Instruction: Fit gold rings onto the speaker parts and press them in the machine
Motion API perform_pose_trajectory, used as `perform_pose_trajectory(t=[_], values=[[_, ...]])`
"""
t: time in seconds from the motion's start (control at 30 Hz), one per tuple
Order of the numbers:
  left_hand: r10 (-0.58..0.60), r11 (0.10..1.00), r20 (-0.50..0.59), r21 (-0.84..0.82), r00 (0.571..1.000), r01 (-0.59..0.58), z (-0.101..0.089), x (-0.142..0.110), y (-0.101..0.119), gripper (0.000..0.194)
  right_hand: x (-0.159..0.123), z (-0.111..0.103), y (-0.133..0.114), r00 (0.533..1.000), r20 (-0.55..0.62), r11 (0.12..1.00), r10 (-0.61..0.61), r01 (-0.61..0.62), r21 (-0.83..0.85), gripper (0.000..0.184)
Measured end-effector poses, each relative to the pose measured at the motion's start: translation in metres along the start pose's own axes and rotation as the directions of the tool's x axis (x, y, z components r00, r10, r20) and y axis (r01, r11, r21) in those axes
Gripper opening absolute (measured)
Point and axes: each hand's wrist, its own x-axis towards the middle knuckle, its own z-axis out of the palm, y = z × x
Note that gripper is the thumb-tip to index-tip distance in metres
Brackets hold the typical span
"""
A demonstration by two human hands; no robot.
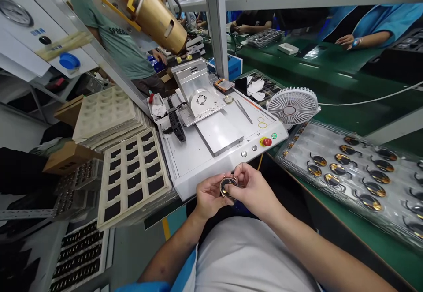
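At lower left, a white tray [107,256] with rows of narrow black parts [77,256] laid in it. Above that, stacked clear plastic trays [86,175] packed with dark pieces too small to identify. Just behind, a brown cardboard box [68,156], contents hidden. Next, a stack of cream moulded trays [104,113], shallow pockets in the uppermost; nearer, another cream moulded tray [124,177] with three columns of flat black pieces [114,178], one to a pocket. At the left edge of a white machine base [188,155], a small white box [154,112] with crumpled tissue [159,108] in it.

Near the front edge of that base, left hand [209,197] with fingers and thumb clamped on the rim of a round watch-like module [224,192]. Held between both hands, above the lap; dark face with gold detail turned up toward the wearer, outline nearly round, so no long axis to read. From the other side, right hand [256,190] closed on the same module: thumb across the face, index finger bent at the upper rim, remaining fingers partly hidden.

Farther right, a white fan [292,106]; beyond, a clear blister tray [322,140] with round black-and-gold parts [373,188] in rows, thin curved tails attached.
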Motion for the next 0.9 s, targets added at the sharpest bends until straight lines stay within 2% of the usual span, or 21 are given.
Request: perform_pose_trajectory(t=[0.17, 0.27, 0.37, 0.47, 0.63, 0.7, 0.8, 0.9], values=[[0.032, 0.999, 0.002, 0.003, 0.999, -0.032, 0.0, 0.0, -0.002, 0.059, -0.001, 0.002, 0.003, 1.0, -0.005, 1.0, 0.01, -0.01, 0.027, 0.031], [0.042, 0.999, -0.013, 0.01, 0.999, -0.042, -0.002, -0.002, -0.005, 0.059, 0.001, 0.001, 0.003, 0.998, 0.035, 0.991, 0.051, -0.055, 0.123, 0.039], [-0.019, 0.998, -0.053, 0.06, 0.998, 0.022, -0.003, -0.007, -0.009, 0.059, 0.0, -0.006, 0.008, 0.977, 0.133, 0.973, 0.165, -0.183, 0.14, 0.049], [-0.082, 0.986, -0.008, 0.143, 0.997, 0.083, -0.003, -0.014, -0.015, 0.059, -0.002, -0.018, 0.022, 0.955, 0.193, 0.97, 0.225, -0.239, 0.049, 0.056], [0.091, 0.963, 0.054, 0.251, 0.994, -0.102, -0.003, -0.012, -0.029, 0.062, 0.001, -0.025, 0.047, 0.951, 0.236, 0.966, 0.201, -0.232, 0.114, 0.057], [0.084, 0.972, 0.017, 0.219, 0.996, -0.085, -0.002, -0.011, -0.033, 0.061, 0.003, -0.022, 0.052, 0.961, 0.213, 0.973, 0.177, -0.203, 0.107, 0.057], [0.041, 0.997, -0.099, 0.067, 0.994, -0.034, 0.001, -0.008, -0.034, 0.058, 0.014, -0.021, 0.048, 0.981, 0.152, 0.992, 0.121, -0.123, 0.007, 0.055], [-0.009, 1.0, -0.186, -0.016, 0.983, 0.006, 0.004, -0.007, -0.026, 0.053, 0.039, -0.034, 0.034, 0.994, 0.075, 0.994, 0.077, -0.071, -0.08, 0.054]])
